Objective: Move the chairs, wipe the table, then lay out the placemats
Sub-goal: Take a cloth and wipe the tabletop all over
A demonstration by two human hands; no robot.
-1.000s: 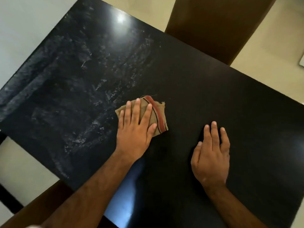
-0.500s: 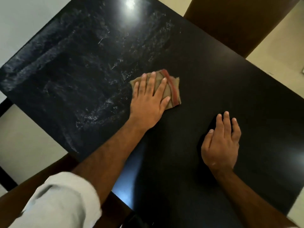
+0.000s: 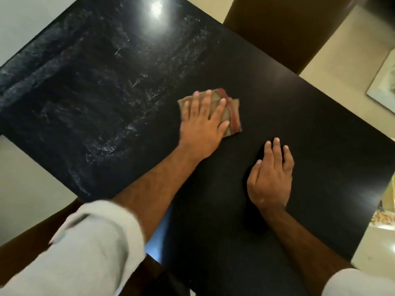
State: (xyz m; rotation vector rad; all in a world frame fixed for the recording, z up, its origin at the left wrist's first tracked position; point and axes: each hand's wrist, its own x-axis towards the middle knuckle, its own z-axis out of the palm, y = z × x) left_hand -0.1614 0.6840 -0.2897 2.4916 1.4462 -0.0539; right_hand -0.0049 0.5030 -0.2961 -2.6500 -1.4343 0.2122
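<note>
A black table [image 3: 310, 124] fills most of the view, its left half covered in pale smear streaks. My left hand [image 3: 202, 122] presses flat, fingers straight, on a folded tan cloth with a red stripe [image 3: 233, 116] near the table's middle. My right hand [image 3: 271, 176] rests on the bare tabletop to the right of it, fingers straight and close together, holding nothing. A brown chair [image 3: 284, 28] stands beyond the far edge of the table.
Another brown chair [image 3: 27, 246] shows at the near left corner, partly behind my left sleeve. Pale floor lies around the table. At the right edge a light framed object [image 3: 384, 86] lies on the floor.
My left hand has slid the cloth farther from me and to the right over the tabletop. My right hand has stayed planted in about the same spot.
</note>
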